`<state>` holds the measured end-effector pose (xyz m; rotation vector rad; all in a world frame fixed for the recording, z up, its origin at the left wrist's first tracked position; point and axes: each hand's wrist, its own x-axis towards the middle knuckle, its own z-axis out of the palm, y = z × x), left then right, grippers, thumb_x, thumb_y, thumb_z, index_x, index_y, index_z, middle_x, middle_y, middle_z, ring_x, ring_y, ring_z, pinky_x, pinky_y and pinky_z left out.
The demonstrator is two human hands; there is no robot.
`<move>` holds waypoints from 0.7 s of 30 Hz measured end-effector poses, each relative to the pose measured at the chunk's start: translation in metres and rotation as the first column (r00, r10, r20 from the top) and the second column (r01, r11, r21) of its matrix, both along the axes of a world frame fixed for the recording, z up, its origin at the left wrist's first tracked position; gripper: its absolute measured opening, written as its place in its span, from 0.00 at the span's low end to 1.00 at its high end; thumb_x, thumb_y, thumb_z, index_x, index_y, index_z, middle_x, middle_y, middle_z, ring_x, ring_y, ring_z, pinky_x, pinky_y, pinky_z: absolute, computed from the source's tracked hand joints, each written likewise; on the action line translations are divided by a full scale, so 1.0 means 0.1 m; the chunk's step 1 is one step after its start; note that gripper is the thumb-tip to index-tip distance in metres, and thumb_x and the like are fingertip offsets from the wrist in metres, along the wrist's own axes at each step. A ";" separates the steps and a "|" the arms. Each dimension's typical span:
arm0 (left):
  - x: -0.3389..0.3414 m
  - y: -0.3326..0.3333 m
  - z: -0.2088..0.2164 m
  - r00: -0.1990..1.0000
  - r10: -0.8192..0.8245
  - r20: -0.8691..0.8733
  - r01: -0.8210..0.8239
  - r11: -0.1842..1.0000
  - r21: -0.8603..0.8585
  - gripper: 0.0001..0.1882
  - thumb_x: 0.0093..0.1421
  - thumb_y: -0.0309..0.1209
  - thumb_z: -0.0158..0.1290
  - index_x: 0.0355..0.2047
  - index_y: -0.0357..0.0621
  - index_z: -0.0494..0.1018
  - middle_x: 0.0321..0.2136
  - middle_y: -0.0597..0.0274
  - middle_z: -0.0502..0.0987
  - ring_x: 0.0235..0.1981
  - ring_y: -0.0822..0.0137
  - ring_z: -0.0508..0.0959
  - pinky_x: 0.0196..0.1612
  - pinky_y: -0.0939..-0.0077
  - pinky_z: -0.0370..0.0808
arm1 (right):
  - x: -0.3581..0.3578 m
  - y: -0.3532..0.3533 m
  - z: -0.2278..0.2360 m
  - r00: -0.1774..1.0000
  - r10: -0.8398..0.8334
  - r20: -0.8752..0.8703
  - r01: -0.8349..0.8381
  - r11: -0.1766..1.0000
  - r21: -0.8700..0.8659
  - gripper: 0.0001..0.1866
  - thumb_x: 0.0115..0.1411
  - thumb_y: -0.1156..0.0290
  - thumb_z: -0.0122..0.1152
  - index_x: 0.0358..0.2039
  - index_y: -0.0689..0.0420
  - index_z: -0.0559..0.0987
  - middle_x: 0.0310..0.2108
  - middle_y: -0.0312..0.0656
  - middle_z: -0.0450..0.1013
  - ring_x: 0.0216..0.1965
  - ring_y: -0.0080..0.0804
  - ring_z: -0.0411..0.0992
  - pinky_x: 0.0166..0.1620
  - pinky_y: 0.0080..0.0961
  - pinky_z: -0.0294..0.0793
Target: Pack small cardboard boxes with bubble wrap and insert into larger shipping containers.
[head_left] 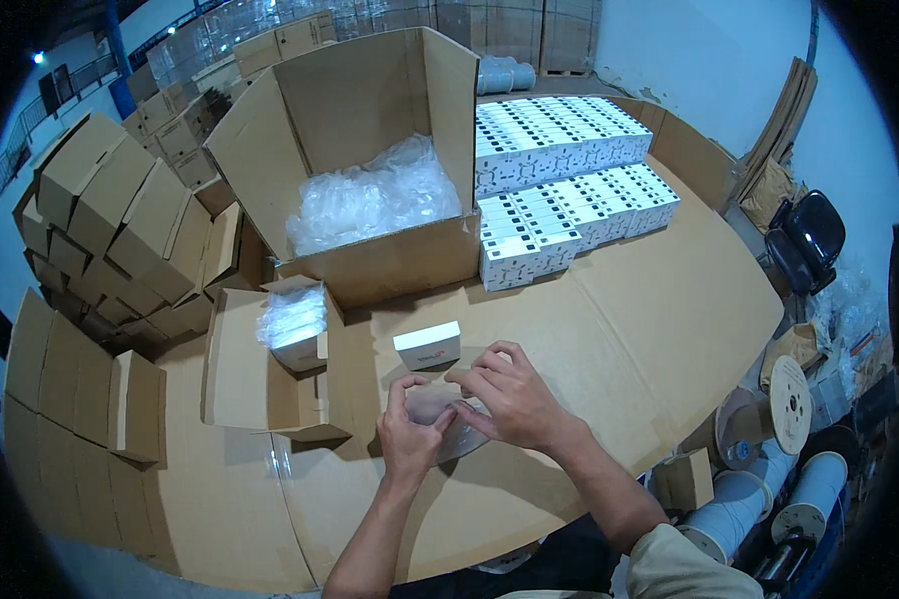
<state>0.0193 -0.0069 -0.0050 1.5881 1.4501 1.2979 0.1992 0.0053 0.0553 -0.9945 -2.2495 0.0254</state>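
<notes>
A clear plastic bag (461, 439) is stretched between my two hands over the cardboard-covered table. My left hand (410, 434) pinches its left side with thumb and fingers. At the other side, my right hand (514, 399) grips the bag's upper edge, fingers curled. Just beyond my fingers stands a small white box (427, 346), apart from both hands. To the left, an open carton (240, 369) contains a white box under clear bubble-like plastic packing (295, 314).
A large open carton (380, 265) full of clear plastic bags (380, 195) stands behind. Stacked white boxes (569, 150) rise at the back right. Brown cartons (120, 220) pile up on the left. Cable reels (789, 404) and a black chair (807, 240) are off the table's right side.
</notes>
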 end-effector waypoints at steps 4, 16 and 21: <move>-0.01 -0.03 0.10 1.000 0.004 -0.016 -0.004 1.000 0.005 0.32 0.45 0.28 0.74 0.49 0.46 0.70 0.35 0.49 0.83 0.38 0.54 0.86 0.40 0.63 0.81 | 0.02 0.10 0.08 0.994 0.089 0.059 -0.074 0.971 -0.225 0.15 0.55 0.68 0.71 0.43 0.52 0.79 0.35 0.38 0.78 0.42 0.37 0.76 0.63 0.47 0.64; -0.14 0.08 -0.07 0.979 -0.169 0.117 0.192 0.955 -0.226 0.35 0.46 0.33 0.74 0.53 0.40 0.72 0.46 0.51 0.82 0.49 0.58 0.82 0.52 0.63 0.78 | -0.05 0.26 0.20 0.984 0.171 -0.050 -0.177 0.917 -0.359 0.08 0.61 0.68 0.66 0.41 0.51 0.82 0.31 0.37 0.80 0.36 0.34 0.79 0.67 0.45 0.62; -0.14 0.09 -0.06 0.972 -0.138 0.191 0.179 0.959 -0.220 0.35 0.47 0.33 0.74 0.54 0.40 0.73 0.46 0.54 0.82 0.47 0.62 0.82 0.52 0.66 0.78 | 0.05 0.29 0.19 0.947 0.157 -0.278 -0.243 0.921 -0.306 0.09 0.62 0.70 0.65 0.43 0.55 0.83 0.32 0.38 0.81 0.36 0.31 0.79 0.65 0.42 0.63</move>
